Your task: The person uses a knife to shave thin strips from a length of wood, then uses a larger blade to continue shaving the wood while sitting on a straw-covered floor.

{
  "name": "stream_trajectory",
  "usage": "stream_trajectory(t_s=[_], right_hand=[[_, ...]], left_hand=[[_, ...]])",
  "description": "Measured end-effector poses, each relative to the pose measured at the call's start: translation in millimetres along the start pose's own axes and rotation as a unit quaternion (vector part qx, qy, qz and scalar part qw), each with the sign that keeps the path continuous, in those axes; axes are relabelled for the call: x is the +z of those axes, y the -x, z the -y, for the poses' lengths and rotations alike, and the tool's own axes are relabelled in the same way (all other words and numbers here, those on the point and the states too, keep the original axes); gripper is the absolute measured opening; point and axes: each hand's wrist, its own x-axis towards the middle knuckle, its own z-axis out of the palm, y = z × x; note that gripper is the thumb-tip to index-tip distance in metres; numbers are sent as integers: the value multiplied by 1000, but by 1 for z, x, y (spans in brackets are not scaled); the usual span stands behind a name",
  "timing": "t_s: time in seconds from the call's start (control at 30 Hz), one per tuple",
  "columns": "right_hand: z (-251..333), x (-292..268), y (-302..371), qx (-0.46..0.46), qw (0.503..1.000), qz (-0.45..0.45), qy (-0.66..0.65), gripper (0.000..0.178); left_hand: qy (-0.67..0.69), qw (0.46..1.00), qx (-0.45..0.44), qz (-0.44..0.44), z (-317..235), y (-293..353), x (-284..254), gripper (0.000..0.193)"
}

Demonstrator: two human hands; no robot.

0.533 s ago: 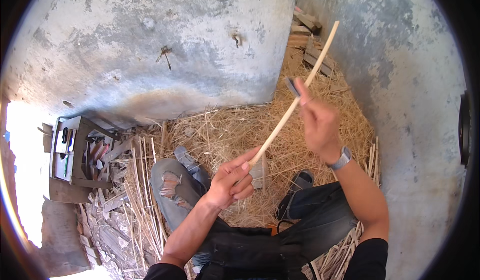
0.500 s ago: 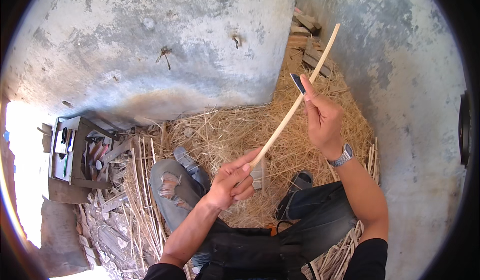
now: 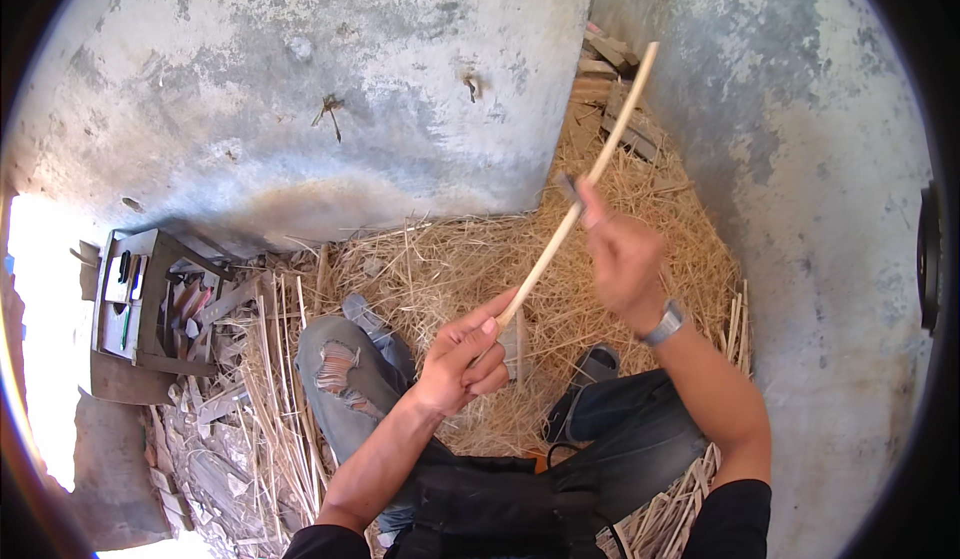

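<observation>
My left hand (image 3: 463, 364) is closed round the lower end of a long, pale wooden strip (image 3: 546, 257), which looks like split bamboo. The strip slants up and away to the right, its far end in the air. In my right hand (image 3: 630, 264) is a small, flat, dark blade (image 3: 570, 189), held against the strip a little past its middle. My right thumb lies by the strip at the blade. Motion blurs the right hand and blade, so I cannot make out the cutting edge.
Loose straw-like shavings (image 3: 450, 259) cover the floor between my crossed legs and the walls. Long thin strips (image 3: 290, 409) lie to my left and more sticks (image 3: 665, 504) by my right thigh. A small wooden stand (image 3: 150, 279) with pens is at left. Wood pieces (image 3: 630, 134) are piled in the far corner.
My right hand and the blade have moved left and slightly down along the strip, toward me. The strip's far end has swung a little left. My left hand keeps its hold.
</observation>
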Motion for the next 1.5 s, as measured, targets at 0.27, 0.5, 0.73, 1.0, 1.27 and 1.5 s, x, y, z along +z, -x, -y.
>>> stream_trajectory(t_s=[0.27,0.5,0.73,1.0,1.27,1.5], right_hand=[[40,21,24,3,991,105,-77,55],[44,27,18,37,994,64,-80,50],[47,27,23,58,981,108,-150,53],[77,38,42,102,953,121,-257,41],[67,24,29,374,660,276,-591,40],[81,24,25,318,836,25,-447,16]], left_hand=[[36,996,4,-76,0,-2,0,47],[14,997,32,-66,6,-2,-3,47],[-1,995,51,-86,4,-5,-3,35],[18,996,68,-54,11,-3,-13,30],[27,997,68,-26,5,-9,-1,39],[-241,953,156,-92,11,-7,-3,50]])
